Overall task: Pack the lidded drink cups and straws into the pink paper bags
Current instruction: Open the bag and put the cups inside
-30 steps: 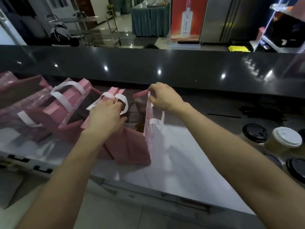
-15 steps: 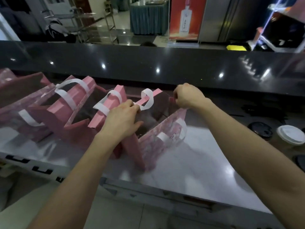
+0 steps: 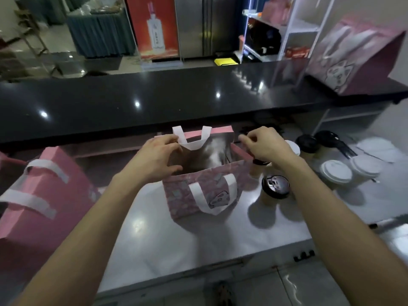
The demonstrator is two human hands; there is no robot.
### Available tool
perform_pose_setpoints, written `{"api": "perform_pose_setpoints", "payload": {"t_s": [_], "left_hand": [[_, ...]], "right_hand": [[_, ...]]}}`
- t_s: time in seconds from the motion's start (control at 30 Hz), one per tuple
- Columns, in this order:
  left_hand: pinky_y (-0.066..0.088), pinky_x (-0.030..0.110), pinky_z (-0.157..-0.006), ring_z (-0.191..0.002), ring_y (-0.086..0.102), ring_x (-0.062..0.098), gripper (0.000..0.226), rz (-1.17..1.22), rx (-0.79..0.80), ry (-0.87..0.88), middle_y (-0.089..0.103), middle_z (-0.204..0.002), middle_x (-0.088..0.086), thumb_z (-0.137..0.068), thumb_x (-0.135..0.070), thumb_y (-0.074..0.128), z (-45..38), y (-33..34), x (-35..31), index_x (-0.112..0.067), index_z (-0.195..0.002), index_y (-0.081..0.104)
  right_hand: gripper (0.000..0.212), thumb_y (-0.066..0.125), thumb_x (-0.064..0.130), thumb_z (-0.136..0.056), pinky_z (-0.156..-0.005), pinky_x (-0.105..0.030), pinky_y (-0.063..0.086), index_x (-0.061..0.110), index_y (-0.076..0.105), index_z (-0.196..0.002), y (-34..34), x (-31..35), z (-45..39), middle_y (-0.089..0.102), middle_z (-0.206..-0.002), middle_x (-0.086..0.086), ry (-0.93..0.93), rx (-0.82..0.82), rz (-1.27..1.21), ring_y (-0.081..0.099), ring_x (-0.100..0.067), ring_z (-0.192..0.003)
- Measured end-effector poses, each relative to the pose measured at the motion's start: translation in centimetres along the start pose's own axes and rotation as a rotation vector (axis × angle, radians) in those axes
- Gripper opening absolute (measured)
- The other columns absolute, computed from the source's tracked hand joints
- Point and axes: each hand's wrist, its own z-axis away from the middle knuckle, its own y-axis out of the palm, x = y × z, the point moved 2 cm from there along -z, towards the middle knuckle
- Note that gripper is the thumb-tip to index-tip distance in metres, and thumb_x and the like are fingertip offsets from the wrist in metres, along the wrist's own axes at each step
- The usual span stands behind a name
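A pink paper bag (image 3: 189, 195) with white handles stands open and upright at the middle of the white worktop (image 3: 176, 239). My left hand (image 3: 159, 159) grips its left rim, fingers curled over the edge. My right hand (image 3: 265, 144) pinches the right rim. Just right of the bag stands a cup with a black lid (image 3: 275, 187); another black-lidded cup (image 3: 258, 167) is partly hidden under my right wrist. Farther right are white-lidded cups (image 3: 335, 174) and a black-lidded cup (image 3: 308, 143). Dark straws (image 3: 340, 144) lie behind them.
More pink bags (image 3: 42, 208) crowd the left of the worktop. A raised black counter (image 3: 154, 102) runs across behind the bag, with another pink bag (image 3: 362, 60) on its right end. Loose white lids (image 3: 375, 146) lie at far right.
The bag was pulled away from the row at left and now stands spread open in the middle, next to the cups. My view has turned right, so more cups show.
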Motion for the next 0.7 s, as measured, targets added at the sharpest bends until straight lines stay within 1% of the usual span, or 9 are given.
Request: {"api": "perform_pose_setpoints", "payload": {"t_s": [0.1, 0.13, 0.2, 0.27, 0.33, 0.4, 0.5, 0.6, 0.7], "left_hand": [[0.038, 0.05, -0.126, -0.157, 0.04, 0.023, 0.054, 0.002, 0.041, -0.005, 0.043, -0.169, -0.008, -0.084, -0.054, 0.088, -0.8, -0.3, -0.2, -0.037, -0.131, 0.07], [0.039, 0.05, -0.127, -0.157, 0.039, 0.023, 0.054, 0.01, 0.056, -0.008, 0.042, -0.17, -0.008, -0.084, -0.054, 0.088, -0.9, -0.4, -0.2, -0.037, -0.132, 0.07], [0.038, 0.05, -0.127, -0.158, 0.038, 0.022, 0.055, 0.024, 0.072, -0.018, 0.04, -0.172, -0.008, -0.084, -0.054, 0.088, -1.2, -0.7, -0.1, -0.037, -0.132, 0.069], [0.037, 0.046, -0.127, -0.158, 0.038, 0.022, 0.055, 0.033, 0.069, -0.023, 0.039, -0.173, -0.007, -0.084, -0.053, 0.089, -1.4, -1.0, -0.2, -0.037, -0.132, 0.069], [0.037, 0.044, -0.126, -0.157, 0.039, 0.021, 0.056, 0.049, 0.075, -0.024, 0.038, -0.173, -0.008, -0.083, -0.053, 0.09, -1.5, -1.2, -0.5, -0.037, -0.132, 0.069], [0.04, 0.042, -0.123, -0.156, 0.04, 0.019, 0.057, 0.077, 0.081, -0.022, 0.036, -0.174, -0.01, -0.081, -0.054, 0.091, -1.3, -1.6, -0.9, -0.038, -0.131, 0.068], [0.047, 0.04, -0.115, -0.149, 0.048, 0.018, 0.058, 0.117, 0.051, -0.025, 0.042, -0.168, -0.011, -0.077, -0.051, 0.094, -0.5, -2.3, -1.3, -0.037, -0.128, 0.071], [0.054, 0.046, -0.104, -0.123, 0.056, 0.021, 0.055, 0.048, -0.055, -0.017, 0.058, -0.135, -0.004, -0.074, -0.048, 0.094, 0.1, -2.8, -1.2, -0.027, -0.122, 0.077], [0.046, 0.046, -0.098, -0.104, 0.055, 0.021, 0.042, -0.057, -0.121, 0.022, 0.064, -0.107, -0.008, -0.078, -0.054, 0.09, 0.2, -3.2, -0.7, -0.025, -0.107, 0.081]], "right_hand": [[0.019, 0.065, 0.032, -0.096, -0.083, -0.04, 0.06, 0.022, 0.08, -0.1, -0.6, -2.9, -1.7, 0.079, -0.099, -0.006, 0.055, -0.082, 0.039, 0.072, -0.032, -0.095], [0.028, 0.07, 0.029, -0.091, -0.09, -0.04, 0.059, 0.024, 0.078, -0.117, -0.4, -3.7, -2.4, 0.078, -0.114, -0.006, 0.059, -0.03, 0.091, 0.071, -0.032, -0.107], [0.069, 0.082, 0.033, -0.081, -0.103, -0.043, 0.055, 0.025, 0.062, -0.146, 1.0, -5.2, -4.0, 0.065, -0.14, -0.007, 0.051, 0.166, 0.174, 0.063, -0.032, -0.127], [0.103, 0.091, 0.044, -0.073, -0.111, -0.048, 0.05, 0.025, 0.042, -0.162, 2.8, -6.5, -5.3, 0.049, -0.151, -0.011, 0.05, 0.316, 0.291, 0.051, -0.035, -0.14], [0.114, 0.093, 0.05, -0.068, -0.11, -0.048, 0.05, 0.026, 0.036, -0.164, 4.6, -7.9, -6.4, 0.046, -0.151, -0.012, 0.064, 0.41, 0.362, 0.048, -0.036, -0.142], [0.102, 0.092, 0.051, -0.066, -0.102, -0.043, 0.054, 0.023, 0.048, -0.153, 5.6, -8.6, -7.5, 0.053, -0.14, -0.012, 0.06, 0.437, 0.371, 0.057, -0.036, -0.131], [0.08, 0.088, 0.053, -0.066, -0.095, -0.041, 0.057, 0.024, 0.062, -0.137, 5.1, -7.9, -9.0, 0.06, -0.125, -0.012, -0.017, 0.333, 0.355, 0.063, -0.035, -0.118], [0.084, 0.084, 0.06, -0.07, -0.101, -0.048, 0.054, 0.024, 0.061, -0.142, 1.9, -5.6, -10.3, 0.058, -0.126, -0.015, -0.084, 0.134, 0.277, 0.056, -0.039, -0.124], [0.091, 0.073, 0.07, -0.072, -0.105, -0.05, 0.051, 0.019, 0.058, -0.144, -2.5, -2.5, -10.5, 0.059, -0.127, -0.015, -0.133, -0.113, 0.133, 0.054, -0.038, -0.125]]}}
